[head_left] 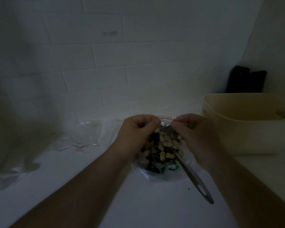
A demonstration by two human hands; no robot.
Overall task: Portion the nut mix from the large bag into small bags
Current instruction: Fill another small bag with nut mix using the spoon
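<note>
We record two hands in the lower centre of the frame, both raised over a white desk (138, 203). The left hand (135, 132) and the right hand (199, 134) each pinch the red-lined top edge of one small bag (166, 122); each grip is clamped on that edge, fingers curled, the two hands close together but apart.

Directly beneath, we count one large bag (161, 168) lying open on the desk, holding the nut mix (163, 145): pale nuts among dark pieces, too many to count. One metal spoon (194, 176) has its bowl in the mix and its handle running toward the lower right, a hole at its end.

At centre left lies a loose pile of empty clear bags (82, 139) with red lines; we cannot tell their number. At right stand beige tubs (247, 125), seemingly two, nested. Behind them, upper right, two dark flat objects (247, 81) lean on the tiled wall (122, 63)
</note>
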